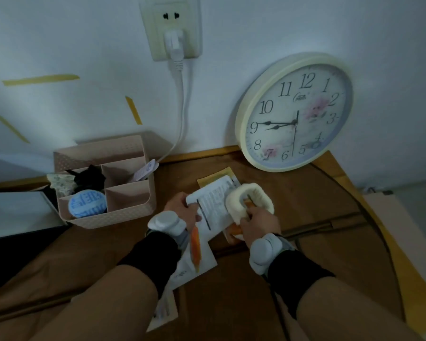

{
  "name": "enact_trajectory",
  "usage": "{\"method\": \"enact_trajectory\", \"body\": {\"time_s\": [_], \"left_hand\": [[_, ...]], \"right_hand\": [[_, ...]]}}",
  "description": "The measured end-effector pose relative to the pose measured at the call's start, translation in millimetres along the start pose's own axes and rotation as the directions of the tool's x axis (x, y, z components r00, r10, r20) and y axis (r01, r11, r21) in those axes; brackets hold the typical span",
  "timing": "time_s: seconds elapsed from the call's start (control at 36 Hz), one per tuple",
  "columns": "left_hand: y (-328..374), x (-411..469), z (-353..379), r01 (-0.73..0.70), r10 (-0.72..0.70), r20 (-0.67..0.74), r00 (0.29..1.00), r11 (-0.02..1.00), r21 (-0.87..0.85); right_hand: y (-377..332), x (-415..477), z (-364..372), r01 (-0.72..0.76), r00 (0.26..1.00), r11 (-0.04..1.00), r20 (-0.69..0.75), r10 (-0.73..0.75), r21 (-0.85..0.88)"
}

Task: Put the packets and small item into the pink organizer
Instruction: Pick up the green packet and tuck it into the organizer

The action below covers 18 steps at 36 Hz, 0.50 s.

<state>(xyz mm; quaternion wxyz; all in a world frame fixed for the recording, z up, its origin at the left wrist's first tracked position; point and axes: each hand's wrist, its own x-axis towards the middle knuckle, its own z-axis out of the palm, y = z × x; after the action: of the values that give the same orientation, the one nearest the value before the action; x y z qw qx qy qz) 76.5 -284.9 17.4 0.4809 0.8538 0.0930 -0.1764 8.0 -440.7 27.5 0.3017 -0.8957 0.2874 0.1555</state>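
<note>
head view: left hand [182, 207] pinches white packets [213, 205] by the edge, right hand [258, 222] grips a fluffy ring [250, 201] on top, prob gathering both; pink organizer [123, 212] sits just left w/ free compartments.

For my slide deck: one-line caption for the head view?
Both hands, left hand and right hand, grip white packets beside a pink organizer.
</note>
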Motion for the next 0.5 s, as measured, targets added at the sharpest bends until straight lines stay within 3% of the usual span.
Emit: {"method": "enact_trajectory", "body": {"time_s": [0.14,0.25,0.31,0.42,0.5], "left_hand": [[-2,-2,-36,0.016,-0.017,-0.003,1.0,0.993,-0.114],[-6,-13,-49,-0.076,0.076,0.0,0.997,0.995,-0.059],[-9,-18,-60,-0.154,0.154,-0.006,0.988,0.988,0.016],[-14,-18,-67,-0.198,0.197,0.041,0.98,0.979,0.035],[-19,-15,-74,-0.178,0.185,0.138,0.973,0.982,-0.058]], "right_hand": [[-11,0,1,-0.055,0.996,0.998,0.064,0.057,-0.036],[-14,-3,-4,-0.059,0.991,0.995,0.115,0.067,-0.076],[-19,-8,-3,-0.014,0.999,0.997,0.04,0.017,-0.076],[-26,-14,-3,0.049,0.977,0.991,-0.213,-0.021,0.127],[-33,-18,-1,0.077,0.982,0.978,-0.186,-0.041,0.193]]}}
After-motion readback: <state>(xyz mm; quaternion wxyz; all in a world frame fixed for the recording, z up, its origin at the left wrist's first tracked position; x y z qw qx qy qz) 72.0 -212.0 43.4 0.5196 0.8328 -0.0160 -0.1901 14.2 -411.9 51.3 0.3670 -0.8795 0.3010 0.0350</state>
